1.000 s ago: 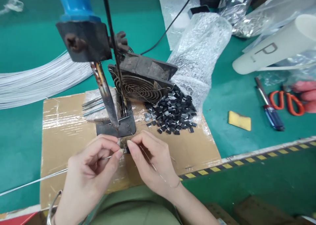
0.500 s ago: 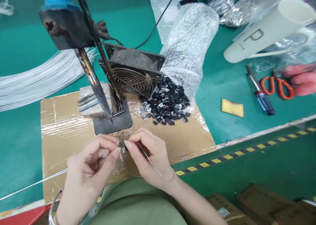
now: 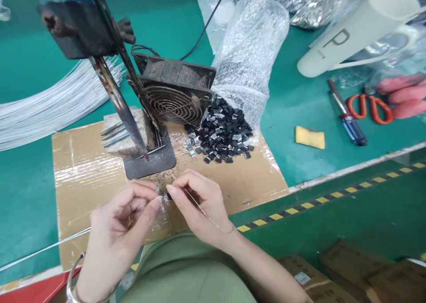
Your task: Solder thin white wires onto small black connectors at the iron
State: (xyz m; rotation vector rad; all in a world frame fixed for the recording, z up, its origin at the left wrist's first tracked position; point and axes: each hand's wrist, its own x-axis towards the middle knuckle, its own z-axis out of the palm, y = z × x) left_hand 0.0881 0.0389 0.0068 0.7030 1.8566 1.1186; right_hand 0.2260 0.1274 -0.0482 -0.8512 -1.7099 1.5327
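Thumb and fingertips of my left hand are pinched on the end of a white wire, which trails off to the left edge. My right hand is closed on a small black connector, and a thin strand of solder wire runs across its palm. Both hands' fingertips nearly meet over the cardboard; the exact contact between wire and connector is too small to tell. Beyond them a soldering iron points down from its stand, its tip above a black base plate.
A dark fan stands behind the iron. Beside it, black connectors spill from a bubble-wrap bag. White wires lie left. To the right are a yellow sponge, screwdriver, scissors and white mug.
The view has shifted slightly, so the bench things sit a little higher and further left. My hands keep nearly the same pose and the same holds.
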